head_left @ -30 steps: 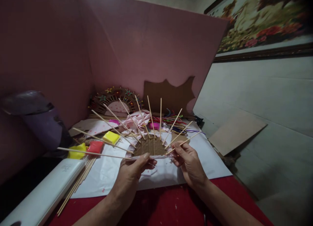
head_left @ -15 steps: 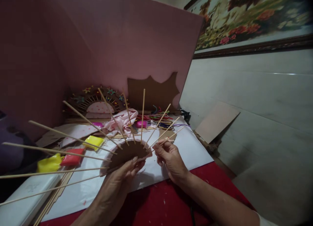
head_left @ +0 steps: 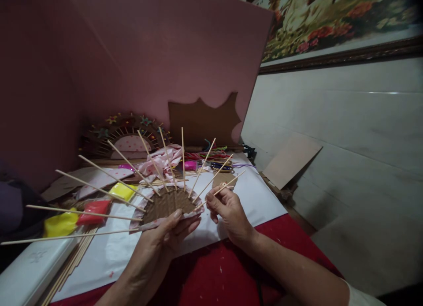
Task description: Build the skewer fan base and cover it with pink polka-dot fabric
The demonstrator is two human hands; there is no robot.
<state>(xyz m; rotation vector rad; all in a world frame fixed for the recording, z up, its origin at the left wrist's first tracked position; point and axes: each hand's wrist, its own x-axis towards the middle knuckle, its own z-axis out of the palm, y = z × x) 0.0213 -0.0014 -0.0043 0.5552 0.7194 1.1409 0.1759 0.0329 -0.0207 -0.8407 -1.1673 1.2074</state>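
In the head view, a half-round cardboard piece (head_left: 170, 207) edged with spotted fabric is held before the person, over the white sheet (head_left: 254, 195) on the red surface (head_left: 205, 275); whether it is also rested on the sheet cannot be told. Its straight near edge is pinched by the left hand (head_left: 168, 233), thumb on the cardboard and fingers partly hidden beneath. Thin sticks (head_left: 183, 158) are fanned out around its curved rim. The rightmost stick (head_left: 233, 181) is gripped between thumb and forefinger of the right hand (head_left: 228, 211), whose other fingers are curled and partly concealed. How the stick's lower end is joined to the rim cannot be made out. At left, a red packet (head_left: 94, 212) and a yellow packet (head_left: 124, 191) are crossed by sticks, and a white case (head_left: 38, 262) is cut off by the picture's edge beside a bundle of sticks (head_left: 72, 264). Behind, a decorated arch (head_left: 132, 132) is partly covered by the fan and crumpled pink cloth (head_left: 161, 162), its small ornaments blurred in shadow. A framed picture (head_left: 324, 28) is cropped at the top right, and only part of a pale sleeve (head_left: 360, 295) is shown.
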